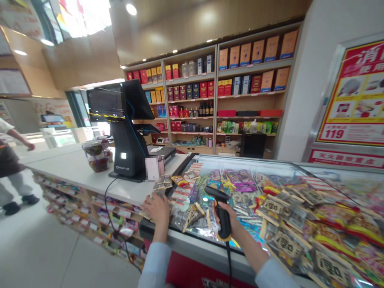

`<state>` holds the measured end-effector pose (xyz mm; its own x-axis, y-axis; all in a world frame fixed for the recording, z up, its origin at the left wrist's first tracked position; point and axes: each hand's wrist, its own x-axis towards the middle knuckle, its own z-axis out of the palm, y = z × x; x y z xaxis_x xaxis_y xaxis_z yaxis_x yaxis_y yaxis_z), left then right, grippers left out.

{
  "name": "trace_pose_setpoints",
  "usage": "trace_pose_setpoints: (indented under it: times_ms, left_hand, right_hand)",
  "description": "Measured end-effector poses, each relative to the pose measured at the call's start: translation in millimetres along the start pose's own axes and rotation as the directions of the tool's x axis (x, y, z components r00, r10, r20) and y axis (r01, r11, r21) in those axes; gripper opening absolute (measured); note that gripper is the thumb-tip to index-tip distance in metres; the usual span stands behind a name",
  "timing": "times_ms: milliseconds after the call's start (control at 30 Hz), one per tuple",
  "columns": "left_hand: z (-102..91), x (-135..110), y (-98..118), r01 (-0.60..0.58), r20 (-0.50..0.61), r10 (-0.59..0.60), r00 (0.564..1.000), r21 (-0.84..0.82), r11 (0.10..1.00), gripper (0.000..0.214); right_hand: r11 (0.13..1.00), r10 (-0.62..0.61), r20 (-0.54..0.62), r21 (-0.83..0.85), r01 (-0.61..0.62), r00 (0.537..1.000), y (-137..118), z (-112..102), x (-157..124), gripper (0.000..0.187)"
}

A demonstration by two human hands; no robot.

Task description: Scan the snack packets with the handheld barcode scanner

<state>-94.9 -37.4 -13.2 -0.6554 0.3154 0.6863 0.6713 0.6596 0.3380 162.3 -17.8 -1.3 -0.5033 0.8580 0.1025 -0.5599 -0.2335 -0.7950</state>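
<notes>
My right hand [228, 218] is wrapped around the grip of a black barcode scanner [223, 220] with yellow trim. Its cable hangs down in front of the freezer's edge. Under the scanner, snack packets [193, 216] lie on the glass top. At the left corner of that top, my left hand [156, 210] rests with its fingers spread at the counter's edge. Just beyond its fingertips lie small grey-brown snack packets [163, 183]; whether the fingers touch them I cannot tell. A red and yellow packet [180, 181] lies slightly farther right.
A black checkout terminal [127, 136] stands on the white counter [63, 162], beside stacked plastic tubs [96, 156]. Its black cable [108, 212] drops over the front. Heaped snack bags [300, 236] cover the right side. A person [12, 164] is at the far left.
</notes>
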Motion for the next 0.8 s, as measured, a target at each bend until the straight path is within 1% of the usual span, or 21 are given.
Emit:
trace_pose_setpoints:
  times_ms: [67,100,233,367,467,533,600,700,800]
  left_hand:
    - [1.1,-0.5,0.4,0.058,-0.011,-0.058,0.998,-0.005,0.998,0.052]
    - [1.6,-0.7,0.6,0.068,0.001,-0.068,0.998,-0.002,0.998,0.052]
    - [0.5,-1.3,0.7,0.014,0.070,-0.017,0.997,0.042,0.999,0.052]
    - [-0.7,-1.1,-0.7,-0.033,0.092,0.026,0.995,0.083,0.996,0.058]
    - [2.6,1.2,-3.2,-0.055,0.106,0.051,0.993,0.032,0.998,0.055]
    - [6.0,3.8,-4.7,-0.112,0.117,0.118,0.986,-0.059,0.992,0.052]
    - [9.4,6.3,-5.2,-0.208,0.104,0.227,0.968,-0.170,0.963,0.051]
    - [13.3,8.0,-4.2,-0.360,0.055,0.393,0.918,-0.300,0.883,0.051]
    - [16.7,7.6,-3.5,-0.472,0.001,0.506,0.862,-0.360,0.805,0.047]
  right_hand:
    - [0.999,0.032,0.013,-0.045,-0.031,0.999,-1.0,2.0,-2.3,0.028]
    - [0.997,0.043,0.018,-0.062,-0.042,0.999,-1.5,2.6,-3.2,0.029]
    - [0.994,0.052,0.029,-0.095,-0.049,0.998,-2.4,2.5,-5.3,0.031]
    - [0.995,0.046,0.040,-0.092,-0.042,0.998,-1.8,1.1,-4.8,0.030]
    - [0.996,0.043,0.045,-0.083,-0.040,0.998,-1.1,0.4,-4.0,0.030]
    - [0.996,0.041,0.047,-0.078,-0.037,0.998,-0.4,-0.1,-3.4,0.030]
    - [0.997,0.036,0.055,-0.074,-0.032,0.998,0.2,-0.5,-2.9,0.030]
    - [0.997,0.036,0.074,-0.077,-0.031,0.997,0.0,-0.6,-3.0,0.031]
    - [0.996,0.034,0.081,-0.090,-0.027,0.996,-1.5,0.0,-4.1,0.031]
